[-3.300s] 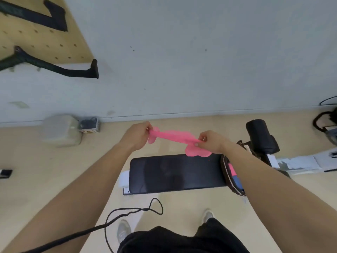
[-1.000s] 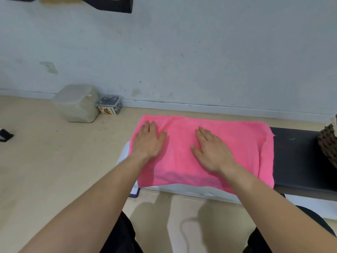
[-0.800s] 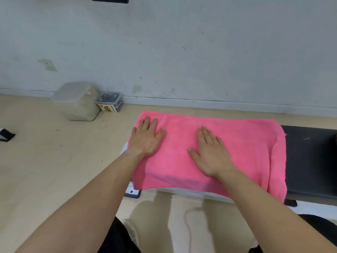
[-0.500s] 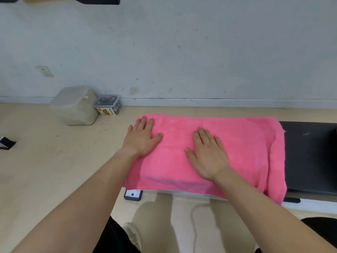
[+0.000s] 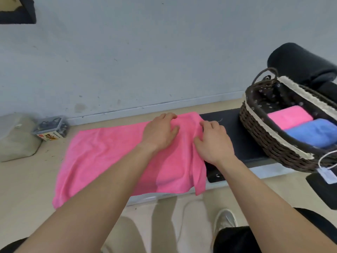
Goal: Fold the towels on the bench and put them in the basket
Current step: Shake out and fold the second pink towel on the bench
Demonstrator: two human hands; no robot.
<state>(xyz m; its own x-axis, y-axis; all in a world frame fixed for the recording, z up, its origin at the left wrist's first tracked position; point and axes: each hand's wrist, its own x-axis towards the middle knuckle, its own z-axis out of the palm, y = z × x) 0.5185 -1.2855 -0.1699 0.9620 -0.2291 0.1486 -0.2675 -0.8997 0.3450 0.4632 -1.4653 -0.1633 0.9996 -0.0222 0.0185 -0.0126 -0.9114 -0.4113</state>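
On the left half of the black padded bench [image 5: 229, 118] in front of me lies the bright pink terry towel [image 5: 109, 152], spread out flat in one layer. Its near edge hangs over the bench's near side, and a raised crease runs near its right edge.

My left hand [image 5: 158, 132] rests palm down on the towel's far right part, fingers together and loosely bent, their tips at the far hem. My right hand [image 5: 213, 143] sits just beside it on the towel's right edge, thumb on the cloth, fingers bent downward; I cannot tell whether they pinch the cloth or only press on it. Both forearms reach forward, bare.

Right of my hands, on the same bench, stands the dark brown woven basket with cream trim [image 5: 264, 137]. A folded pink towel [image 5: 290, 118] and a folded blue towel [image 5: 313, 132] lie side by side inside it. A black cylindrical pad [image 5: 299, 61] sits beyond the basket.

Far left on the beige floor, against the pale grey wall, are a clear plastic box of small parts [image 5: 51, 127] and a grey lump-shaped container [image 5: 16, 137]. My light shoe [image 5: 225, 219] shows below.
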